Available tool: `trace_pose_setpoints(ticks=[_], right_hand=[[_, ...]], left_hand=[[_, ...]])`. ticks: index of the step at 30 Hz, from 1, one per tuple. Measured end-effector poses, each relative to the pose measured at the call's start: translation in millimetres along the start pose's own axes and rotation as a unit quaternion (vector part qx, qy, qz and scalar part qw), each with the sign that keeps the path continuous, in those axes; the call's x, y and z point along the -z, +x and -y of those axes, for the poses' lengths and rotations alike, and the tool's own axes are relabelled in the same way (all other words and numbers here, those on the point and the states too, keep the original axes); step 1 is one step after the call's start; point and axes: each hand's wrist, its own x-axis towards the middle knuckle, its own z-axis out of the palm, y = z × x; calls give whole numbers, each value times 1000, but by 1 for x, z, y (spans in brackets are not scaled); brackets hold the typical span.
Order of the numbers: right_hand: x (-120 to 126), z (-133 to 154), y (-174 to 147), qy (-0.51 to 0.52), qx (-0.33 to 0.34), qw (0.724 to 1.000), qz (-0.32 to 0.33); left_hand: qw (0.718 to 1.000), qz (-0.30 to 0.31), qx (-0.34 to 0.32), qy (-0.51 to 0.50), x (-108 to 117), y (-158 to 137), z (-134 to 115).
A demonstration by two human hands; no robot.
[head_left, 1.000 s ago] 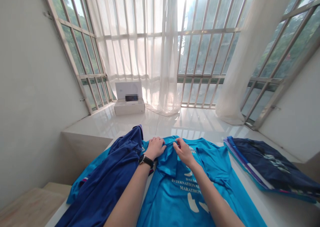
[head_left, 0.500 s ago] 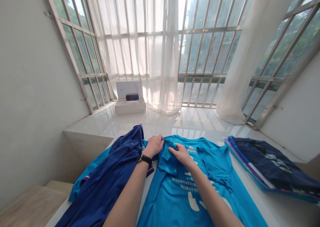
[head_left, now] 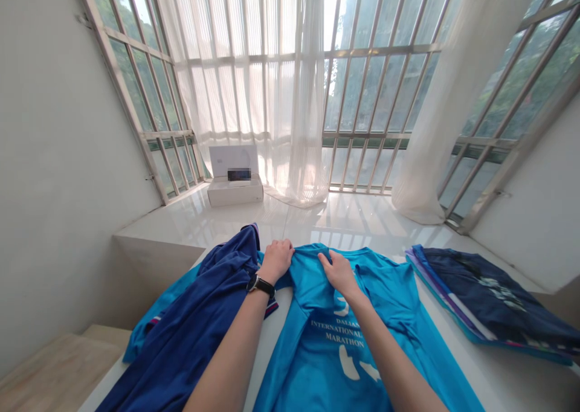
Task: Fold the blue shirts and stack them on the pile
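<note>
A bright blue T-shirt (head_left: 317, 363) with white marathon lettering lies spread on the white surface in front of me. My left hand (head_left: 278, 260), with a black-strapped watch on the wrist, is closed on the shirt's far left edge. Near the collar, my right hand (head_left: 338, 271) pinches a fold of the same shirt between thumb and fingers. The shirt's left side is drawn over in a fold between the two hands. A dark blue garment (head_left: 199, 315) with striped trim lies to the left, partly under my left forearm.
At the right is a stack of folded clothes (head_left: 489, 297), a navy one on top. An opened white box (head_left: 235, 193) stands on the glossy ledge (head_left: 290, 222) by the barred window. Sheer curtains (head_left: 281, 98) hang behind it.
My right hand has moved slightly right and up, carrying a fold of the shirt with it. The cloth between my hands is now stretched wider. My left hand shifted slightly left.
</note>
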Motion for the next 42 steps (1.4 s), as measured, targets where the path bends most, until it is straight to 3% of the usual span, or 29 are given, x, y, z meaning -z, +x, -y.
trace_pose_setpoints(ticks=[10,28,32,35,38,40,42], right_hand=[[-5,-8,-7,-98,3,994,47],[-8,-18,-10,-151,-8,982,110],[-11,-18,-12,-160,-17,981,105],[-12,-18,-12,-161,-19,981,106],[-11,-20,-11,-157,-17,982,107],[-11,-21,-10,-154,-16,982,107],[-11,-21,-9,-153,-14,982,107]], left_hand=[[998,-52,21,31,-21,-3,-1],[998,-51,36,13,-27,-5,2],[997,-69,29,-4,4,-7,-6],[990,-136,10,-20,53,-16,-20],[976,-210,-33,-55,102,-46,-38],[982,-164,-49,-78,122,-85,-49],[987,-93,-45,-120,128,-139,-55]])
